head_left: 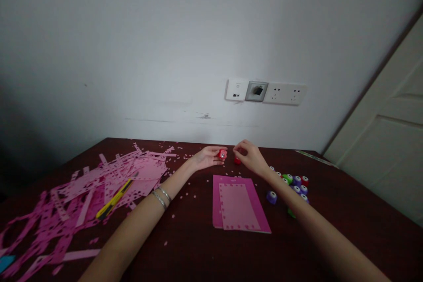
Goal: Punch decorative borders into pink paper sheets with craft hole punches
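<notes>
My left hand (210,157), with bangles on its wrist, holds a small red craft punch (222,154) between thumb and fingers over the back of the table. Close by on the right, my right hand (248,155) has its thumb and fingertips drawn together in a pinch. Whatever may be between them is too small to make out. Just below those fingertips a second red punch (237,160) shows, partly hidden. Nearer to me lies a magenta sheet (217,202) with a smaller light pink sheet (238,207) on it, whose edges carry a row of punched shapes.
Cut pink paper strips (89,189) are heaped at the left, with a yellow utility knife (114,200) on top. Tiny paper cutouts lie scattered mid-table. Several purple, green and red punches (296,180) stand at the right, partly behind my forearm. A ruler-like strip (315,158) lies back right.
</notes>
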`<action>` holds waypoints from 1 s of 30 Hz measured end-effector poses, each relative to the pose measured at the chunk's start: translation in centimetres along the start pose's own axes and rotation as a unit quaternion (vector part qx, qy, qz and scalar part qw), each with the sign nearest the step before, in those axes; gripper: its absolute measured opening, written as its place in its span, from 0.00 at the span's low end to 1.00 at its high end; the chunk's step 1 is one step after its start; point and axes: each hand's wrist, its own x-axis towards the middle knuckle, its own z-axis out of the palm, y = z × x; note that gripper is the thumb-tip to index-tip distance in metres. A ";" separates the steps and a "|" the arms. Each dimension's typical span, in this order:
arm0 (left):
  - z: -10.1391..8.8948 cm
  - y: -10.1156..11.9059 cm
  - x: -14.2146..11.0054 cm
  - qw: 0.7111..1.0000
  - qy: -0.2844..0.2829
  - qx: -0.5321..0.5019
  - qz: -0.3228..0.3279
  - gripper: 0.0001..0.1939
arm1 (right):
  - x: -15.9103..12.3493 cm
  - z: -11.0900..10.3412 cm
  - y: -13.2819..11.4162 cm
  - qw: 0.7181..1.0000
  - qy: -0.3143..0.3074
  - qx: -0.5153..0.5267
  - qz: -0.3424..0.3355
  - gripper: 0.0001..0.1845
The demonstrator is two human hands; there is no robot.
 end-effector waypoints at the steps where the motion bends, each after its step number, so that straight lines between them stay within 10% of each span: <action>1: 0.0 0.0 0.0 1.000 0.005 0.000 0.004 0.19 | -0.3 -0.3 -0.8 0.999 0.011 0.031 -0.028 0.08; 30: 0.5 -1.0 1.0 0.999 0.048 -0.021 -0.007 0.12 | -1.4 -0.2 -4.5 0.992 0.021 -0.095 -0.083 0.06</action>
